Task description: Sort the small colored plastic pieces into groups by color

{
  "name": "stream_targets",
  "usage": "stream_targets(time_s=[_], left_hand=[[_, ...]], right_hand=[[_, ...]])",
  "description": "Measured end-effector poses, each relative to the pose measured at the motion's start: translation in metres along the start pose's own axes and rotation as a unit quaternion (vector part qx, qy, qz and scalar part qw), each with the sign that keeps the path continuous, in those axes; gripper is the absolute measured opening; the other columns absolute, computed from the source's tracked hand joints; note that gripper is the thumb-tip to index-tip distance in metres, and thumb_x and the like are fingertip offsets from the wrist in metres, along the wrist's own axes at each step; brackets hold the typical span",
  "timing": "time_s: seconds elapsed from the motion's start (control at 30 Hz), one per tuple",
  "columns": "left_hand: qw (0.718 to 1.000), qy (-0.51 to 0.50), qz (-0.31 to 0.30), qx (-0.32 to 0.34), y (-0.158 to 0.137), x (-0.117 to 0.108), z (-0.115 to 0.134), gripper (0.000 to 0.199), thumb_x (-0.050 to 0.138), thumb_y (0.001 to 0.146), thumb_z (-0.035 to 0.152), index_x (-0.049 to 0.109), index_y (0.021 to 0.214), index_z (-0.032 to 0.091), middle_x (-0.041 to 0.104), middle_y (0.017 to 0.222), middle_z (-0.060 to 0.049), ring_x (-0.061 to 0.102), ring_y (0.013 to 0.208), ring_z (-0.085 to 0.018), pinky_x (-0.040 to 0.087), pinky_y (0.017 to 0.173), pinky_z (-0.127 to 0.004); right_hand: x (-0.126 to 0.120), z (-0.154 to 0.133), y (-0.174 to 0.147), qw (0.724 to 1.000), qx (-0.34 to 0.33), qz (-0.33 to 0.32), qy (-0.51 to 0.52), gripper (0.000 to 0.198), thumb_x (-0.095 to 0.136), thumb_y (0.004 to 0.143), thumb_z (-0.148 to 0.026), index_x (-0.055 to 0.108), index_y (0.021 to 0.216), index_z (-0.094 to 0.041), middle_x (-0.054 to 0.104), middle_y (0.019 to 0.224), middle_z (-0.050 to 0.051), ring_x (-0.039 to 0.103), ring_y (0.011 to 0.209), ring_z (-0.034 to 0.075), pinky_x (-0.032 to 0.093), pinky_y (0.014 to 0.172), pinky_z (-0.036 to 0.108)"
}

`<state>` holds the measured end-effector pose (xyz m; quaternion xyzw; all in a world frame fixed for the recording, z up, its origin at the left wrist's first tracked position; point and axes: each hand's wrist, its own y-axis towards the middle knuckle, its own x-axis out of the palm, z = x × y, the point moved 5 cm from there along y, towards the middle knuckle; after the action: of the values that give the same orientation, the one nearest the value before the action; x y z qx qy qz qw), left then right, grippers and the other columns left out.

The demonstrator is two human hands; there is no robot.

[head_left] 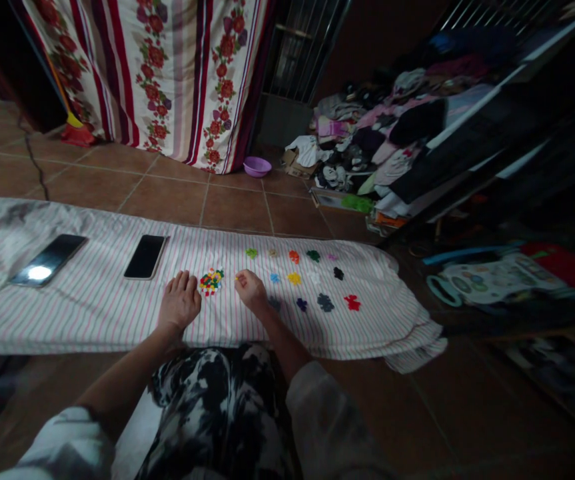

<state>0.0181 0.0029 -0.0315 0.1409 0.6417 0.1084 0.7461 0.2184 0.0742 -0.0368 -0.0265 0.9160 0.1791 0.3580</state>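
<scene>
A mixed pile of tiny coloured pieces (211, 282), in red, yellow, green, white and orange, lies on the striped cloth. Just left of it my left hand (181, 298) rests flat, palm down, fingers stretched out. On the pile's other side my right hand (251, 291) is closed in a pinch, with a speck of yellow at the fingertips that looks like one small piece. Beyond that hand, single-colour heaps are spread in rows, among them a yellow heap (294, 279), a light blue heap (274, 278), an orange heap (294, 257) and a red heap (352, 303).
Two phones, a black one (146, 257) and a larger one (50, 260), lie left on the cloth-covered board (102, 313). Past it are a purple basin (257, 167), a flowered curtain (182, 80) and a heap of clothes (367, 127). A printed folded item (487, 283) stands right.
</scene>
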Motion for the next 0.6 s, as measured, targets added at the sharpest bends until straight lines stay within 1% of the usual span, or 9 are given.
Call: stream_targets(time_s=[0.07,0.17,0.3,0.5,0.6], left_hand=[[1.000,0.006,0.000,0.003,0.000,0.000,0.000,0.042,0.036,0.091,0.025,0.059,0.121,0.009,0.056,0.137,-0.021,0.046,0.133,-0.034,0.037,0.107,-0.047],[1.000,0.008,-0.001,0.006,0.000,0.001,0.000,0.042,0.036,0.091,0.025,0.060,0.121,0.008,0.056,0.136,-0.022,0.046,0.133,-0.035,0.037,0.107,-0.047],[1.000,0.009,0.000,0.008,0.000,0.001,-0.001,0.042,0.036,0.091,0.024,0.060,0.121,0.008,0.056,0.136,-0.021,0.047,0.132,-0.035,0.038,0.106,-0.047],[0.999,0.022,0.016,0.018,0.000,0.001,0.000,0.041,0.037,0.091,0.025,0.060,0.120,0.008,0.057,0.135,-0.021,0.048,0.131,-0.034,0.039,0.105,-0.046],[0.999,0.026,0.020,0.021,0.000,0.001,0.000,0.041,0.037,0.091,0.025,0.060,0.120,0.008,0.057,0.134,-0.021,0.048,0.130,-0.034,0.039,0.105,-0.046]], right_hand=[[-0.010,0.007,0.000,0.999,0.017,0.027,0.008,0.012,0.051,0.079,-0.019,0.061,0.086,-0.022,0.063,0.078,0.000,0.059,0.070,0.014,0.048,0.071,0.025],[-0.029,0.018,0.000,0.998,0.023,0.062,0.015,0.013,0.050,0.079,-0.021,0.062,0.084,-0.021,0.063,0.075,0.001,0.058,0.068,0.014,0.049,0.069,0.025],[-0.065,0.040,-0.003,0.994,0.043,0.101,0.003,0.016,0.049,0.077,-0.024,0.064,0.082,-0.021,0.065,0.076,0.003,0.061,0.070,0.016,0.050,0.070,0.026],[-0.114,0.082,-0.018,0.981,0.140,0.128,-0.030,0.022,0.050,0.076,-0.031,0.067,0.084,-0.019,0.067,0.072,0.003,0.062,0.067,0.017,0.049,0.068,0.027],[-0.132,0.098,-0.026,0.970,0.186,0.146,-0.058,0.022,0.051,0.075,-0.029,0.067,0.086,-0.019,0.068,0.073,0.003,0.062,0.069,0.017,0.048,0.067,0.026]])
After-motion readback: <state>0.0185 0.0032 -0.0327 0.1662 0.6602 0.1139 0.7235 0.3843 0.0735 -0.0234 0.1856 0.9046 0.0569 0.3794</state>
